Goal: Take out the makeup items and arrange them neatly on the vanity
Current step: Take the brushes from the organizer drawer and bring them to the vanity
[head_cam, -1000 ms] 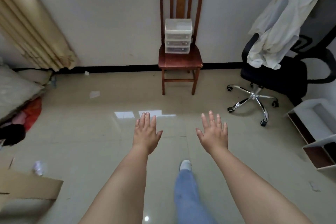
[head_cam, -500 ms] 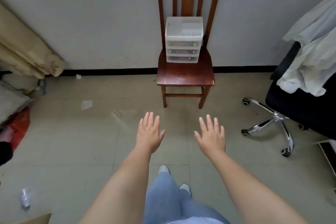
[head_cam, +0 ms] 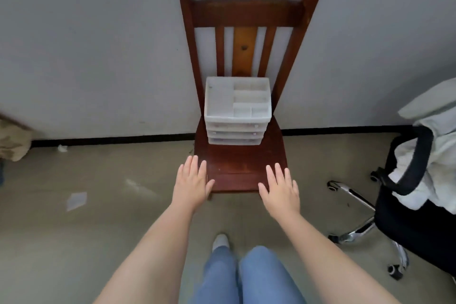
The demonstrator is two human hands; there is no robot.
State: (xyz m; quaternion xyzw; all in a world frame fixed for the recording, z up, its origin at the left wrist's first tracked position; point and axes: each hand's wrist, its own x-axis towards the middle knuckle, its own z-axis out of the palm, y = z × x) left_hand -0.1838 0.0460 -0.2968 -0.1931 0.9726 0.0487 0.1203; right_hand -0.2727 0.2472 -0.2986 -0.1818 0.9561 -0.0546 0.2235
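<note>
A white plastic organiser [head_cam: 237, 111] with three shallow drawers and an open divided top tray stands at the back of a dark red wooden chair [head_cam: 244, 165] against the wall. Its top compartments look empty; the drawers' contents are too blurred to tell. My left hand [head_cam: 192, 184] hovers flat, fingers apart, over the seat's front left corner. My right hand [head_cam: 281, 189] is held the same way at the front right corner. Both hands hold nothing and are well short of the organiser.
A black office chair [head_cam: 414, 219] on a chrome wheeled base, draped with a white garment [head_cam: 436, 155], stands close on the right. A beige curtain end [head_cam: 13, 140] hangs at the far left. Scraps of paper [head_cam: 76, 201] lie on the tiled floor. My jeans-clad legs [head_cam: 246, 276] show below.
I have walked closer to the wooden chair, which now fills the middle of the view. Both hands, still open, have come forward over the seat's front edge.
</note>
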